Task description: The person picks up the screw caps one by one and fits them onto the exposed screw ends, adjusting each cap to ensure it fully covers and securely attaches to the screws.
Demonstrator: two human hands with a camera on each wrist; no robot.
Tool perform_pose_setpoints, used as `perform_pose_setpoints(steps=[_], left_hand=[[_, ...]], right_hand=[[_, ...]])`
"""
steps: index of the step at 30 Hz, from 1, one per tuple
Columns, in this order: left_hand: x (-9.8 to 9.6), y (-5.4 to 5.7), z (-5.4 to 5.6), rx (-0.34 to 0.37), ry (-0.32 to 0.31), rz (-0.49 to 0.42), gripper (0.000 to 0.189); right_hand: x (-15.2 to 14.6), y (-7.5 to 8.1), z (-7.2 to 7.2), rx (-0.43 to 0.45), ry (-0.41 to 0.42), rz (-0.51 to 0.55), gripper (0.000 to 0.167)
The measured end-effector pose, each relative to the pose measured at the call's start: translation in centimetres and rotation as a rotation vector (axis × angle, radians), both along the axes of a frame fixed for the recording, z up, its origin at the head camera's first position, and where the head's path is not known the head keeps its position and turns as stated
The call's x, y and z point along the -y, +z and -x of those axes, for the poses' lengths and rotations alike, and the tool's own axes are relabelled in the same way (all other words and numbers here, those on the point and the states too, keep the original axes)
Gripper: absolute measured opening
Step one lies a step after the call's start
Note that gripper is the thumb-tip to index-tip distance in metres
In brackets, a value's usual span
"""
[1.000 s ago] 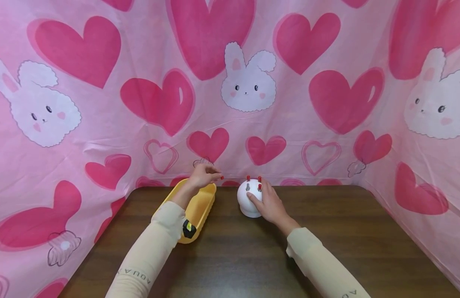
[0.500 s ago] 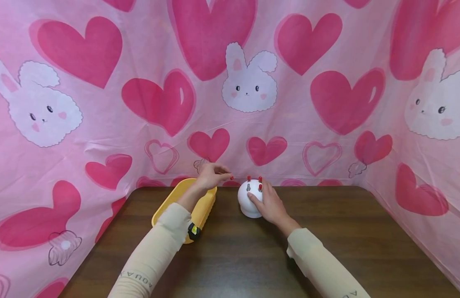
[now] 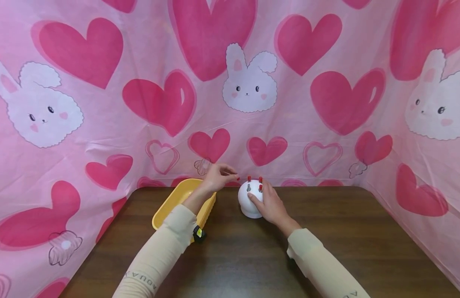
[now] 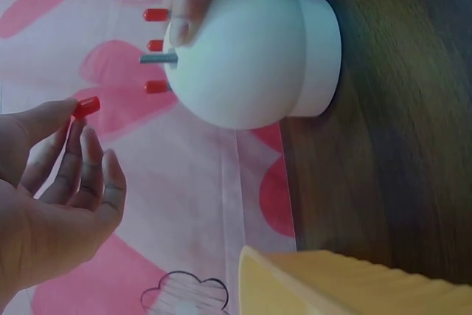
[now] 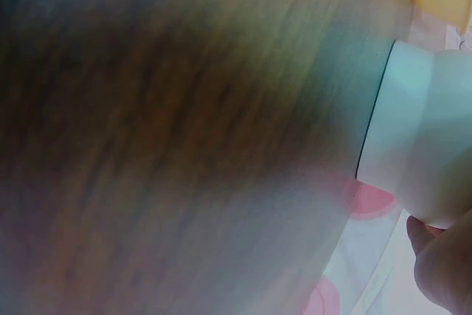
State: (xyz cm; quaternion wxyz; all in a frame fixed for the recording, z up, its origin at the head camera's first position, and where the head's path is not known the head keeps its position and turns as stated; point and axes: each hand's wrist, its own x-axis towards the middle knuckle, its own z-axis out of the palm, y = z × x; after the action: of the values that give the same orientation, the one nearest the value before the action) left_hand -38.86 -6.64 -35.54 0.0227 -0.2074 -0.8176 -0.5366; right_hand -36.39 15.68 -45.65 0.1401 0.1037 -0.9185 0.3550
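A small red cap is pinched between the thumb and index finger of my left hand, just left of a white ball-shaped object on a short base. Out of the ball's top stand several metal studs. Three of them wear red caps, and one stud is bare grey metal. My right hand grips the ball's right side, its thumb in front and fingers reaching behind near the studs. Between the held cap and the bare stud there is a gap. In the right wrist view only part of the ball and a finger show.
A yellow tray stands on the brown wooden table, left of the ball and partly under my left forearm. A black strap mount with a yellow-green label sits at the left wrist. Pink heart-patterned cloth hangs behind the table's back edge.
My left hand has moved to the right with the red cap, from above the tray toward the ball. My right hand and the ball have stayed in place.
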Motion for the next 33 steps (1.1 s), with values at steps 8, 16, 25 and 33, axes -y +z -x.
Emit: perform_pose_setpoints(steps=[8,16,25,33], left_hand=[[-1.1,-0.3,-0.1,0.009,-0.034,0.004,0.018],[-1.8,-0.8,-0.1,0.019,-0.064,-0.031,0.013],[-2.2,-1.2,-0.1,0.016,-0.081,0.008,0.015],[-2.4,-1.1,-0.4,0.007,-0.078,0.042,0.015]], right_hand=[[0.1,-0.1,-0.1,-0.014,-0.001,-0.002,0.091],[0.1,-0.3,-0.2,-0.051,-0.003,-0.025,0.086],[0.1,-0.3,-0.3,-0.054,0.008,0.000,0.083],[0.1,-0.6,-0.2,-0.094,0.006,-0.018,0.082]])
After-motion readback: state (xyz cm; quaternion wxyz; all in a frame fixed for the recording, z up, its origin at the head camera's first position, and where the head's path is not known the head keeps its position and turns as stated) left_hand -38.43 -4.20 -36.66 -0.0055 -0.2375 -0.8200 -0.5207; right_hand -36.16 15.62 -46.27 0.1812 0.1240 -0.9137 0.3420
